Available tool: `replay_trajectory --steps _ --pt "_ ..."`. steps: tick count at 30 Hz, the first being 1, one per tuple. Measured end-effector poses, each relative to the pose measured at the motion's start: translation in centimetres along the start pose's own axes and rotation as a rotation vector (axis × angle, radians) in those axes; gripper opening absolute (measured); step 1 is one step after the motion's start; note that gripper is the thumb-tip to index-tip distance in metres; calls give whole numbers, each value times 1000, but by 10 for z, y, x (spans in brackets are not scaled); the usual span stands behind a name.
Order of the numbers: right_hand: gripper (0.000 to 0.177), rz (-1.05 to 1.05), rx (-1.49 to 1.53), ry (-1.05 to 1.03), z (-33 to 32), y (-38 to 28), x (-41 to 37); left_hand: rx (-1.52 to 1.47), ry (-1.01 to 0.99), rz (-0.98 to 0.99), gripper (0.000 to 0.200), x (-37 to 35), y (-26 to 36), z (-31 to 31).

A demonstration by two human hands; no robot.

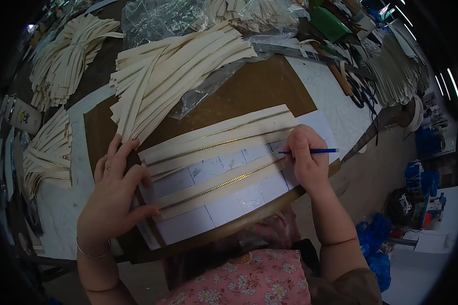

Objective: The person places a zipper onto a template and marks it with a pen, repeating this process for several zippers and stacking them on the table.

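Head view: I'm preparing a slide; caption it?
Left hand at the ends of zippers, right hand holding a blue pen.

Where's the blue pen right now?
In the head view, the blue pen is right of centre, in the right hand, its tip between two zipper strips.

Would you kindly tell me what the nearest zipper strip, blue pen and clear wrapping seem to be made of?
Nearest zipper strip: matte, cream and soft-looking, likely woven fabric; its golden teeth glint, so probably metal.
Blue pen: smooth and evenly coloured, probably plastic.
Clear wrapping: glossy, see-through and crinkled, likely thin plastic film.
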State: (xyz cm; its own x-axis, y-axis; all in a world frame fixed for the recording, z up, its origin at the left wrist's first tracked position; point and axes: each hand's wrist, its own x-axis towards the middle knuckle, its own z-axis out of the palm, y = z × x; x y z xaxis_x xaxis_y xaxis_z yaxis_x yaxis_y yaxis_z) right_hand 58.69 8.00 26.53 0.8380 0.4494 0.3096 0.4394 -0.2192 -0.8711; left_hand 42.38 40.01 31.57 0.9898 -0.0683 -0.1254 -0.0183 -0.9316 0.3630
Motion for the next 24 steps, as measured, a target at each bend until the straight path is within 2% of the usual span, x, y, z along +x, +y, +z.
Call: replay_trajectory --steps 13,19,22,24 --pt "43 -5 -37 2 0 0 -1 -5 -1 -8 49 1 2 -1" --pt "44 -29 151 99 -9 -7 -14 8 1 -3 48 0 1 0" --pt "45 6 131 78 -14 -18 -23 4 6 6 49 0 0 0" --pt "48 1 -34 -22 -16 -15 -26 2 -1 4 49 0 0 0"
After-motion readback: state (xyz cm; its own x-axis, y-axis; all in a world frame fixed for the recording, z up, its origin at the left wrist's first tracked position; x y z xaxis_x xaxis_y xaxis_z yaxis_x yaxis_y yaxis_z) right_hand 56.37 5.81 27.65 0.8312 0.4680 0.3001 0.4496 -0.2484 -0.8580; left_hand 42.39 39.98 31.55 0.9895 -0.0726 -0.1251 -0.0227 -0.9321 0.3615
